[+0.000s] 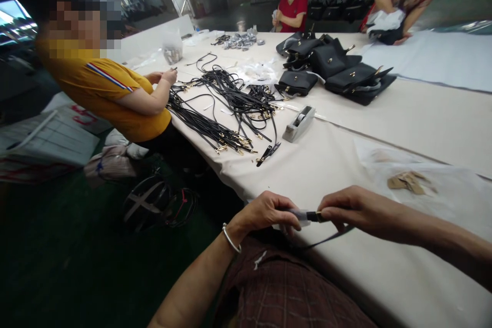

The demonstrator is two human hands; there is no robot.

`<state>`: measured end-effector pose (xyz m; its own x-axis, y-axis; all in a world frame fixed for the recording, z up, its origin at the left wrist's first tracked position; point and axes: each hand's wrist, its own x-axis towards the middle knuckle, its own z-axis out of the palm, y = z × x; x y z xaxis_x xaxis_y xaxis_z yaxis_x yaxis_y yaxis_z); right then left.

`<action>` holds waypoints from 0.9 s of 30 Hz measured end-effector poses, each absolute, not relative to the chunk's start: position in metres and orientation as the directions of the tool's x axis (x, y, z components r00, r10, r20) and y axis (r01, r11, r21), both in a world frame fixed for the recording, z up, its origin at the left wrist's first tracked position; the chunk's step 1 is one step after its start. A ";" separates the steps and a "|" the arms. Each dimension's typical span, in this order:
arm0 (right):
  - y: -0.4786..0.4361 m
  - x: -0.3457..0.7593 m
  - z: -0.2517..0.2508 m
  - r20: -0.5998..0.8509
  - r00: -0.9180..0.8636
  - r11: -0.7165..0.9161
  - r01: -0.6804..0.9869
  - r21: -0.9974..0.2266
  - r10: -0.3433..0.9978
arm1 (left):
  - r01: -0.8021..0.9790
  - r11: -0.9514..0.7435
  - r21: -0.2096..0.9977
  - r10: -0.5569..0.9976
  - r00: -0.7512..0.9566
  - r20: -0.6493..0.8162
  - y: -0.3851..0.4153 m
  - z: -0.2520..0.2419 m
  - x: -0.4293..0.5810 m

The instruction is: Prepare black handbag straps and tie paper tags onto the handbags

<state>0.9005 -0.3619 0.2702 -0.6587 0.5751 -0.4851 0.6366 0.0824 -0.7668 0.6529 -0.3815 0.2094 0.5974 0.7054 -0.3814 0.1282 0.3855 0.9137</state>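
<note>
Over the near edge of the table, my left hand point(271, 211) is closed on one part of a black strap point(313, 216), where a piece of thin whitish wrap point(302, 213) surrounds it. My right hand point(351, 208) pinches the same strap close by, at a bit of gold-coloured metal by the fingertips. From below my right hand a length of the strap hangs down toward my lap. A bracelet point(231, 238) circles my left wrist. Past my hands lie a short black strap piece point(268, 154) and a grey tape dispenser point(299, 124).
Many black straps with gold clasps point(230, 102) are heaped on the table point(326, 164). Black handbags point(342, 66) stand farther back. A clear plastic bag point(423, 179) with tan pieces lies at right. Co-workers stand left and behind; bundles point(111, 161) sit on the floor.
</note>
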 end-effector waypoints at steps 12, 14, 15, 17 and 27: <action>-0.369 0.890 0.245 -0.593 -0.522 -0.341 0.502 -0.795 0.614 | 0.246 -0.218 0.944 0.884 0.460 0.084 -0.388 0.193 0.663; -0.375 0.891 0.240 -0.550 -0.473 -0.267 0.539 -0.799 0.688 | 0.286 -0.346 0.894 0.856 0.487 0.176 -0.390 0.190 0.665; -0.378 0.888 0.239 -0.497 -0.443 -0.184 0.580 -0.794 0.746 | 0.274 -0.341 0.899 0.856 0.486 0.177 -0.391 0.189 0.666; -0.383 0.880 0.237 -0.368 -0.418 -0.014 0.645 -0.764 0.831 | 0.215 -0.213 0.953 0.883 0.460 0.094 -0.394 0.187 0.669; -0.379 0.885 0.215 -0.548 -0.432 -0.326 0.487 -0.810 0.716 | 0.091 0.446 0.890 0.721 0.553 -0.417 -0.390 0.182 0.641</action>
<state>0.8846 -0.3790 0.2147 -0.4319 0.7165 -0.5478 0.4872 -0.3258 -0.8103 0.6406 -0.3898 0.1820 0.5532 0.7210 -0.4173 0.0907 0.4458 0.8905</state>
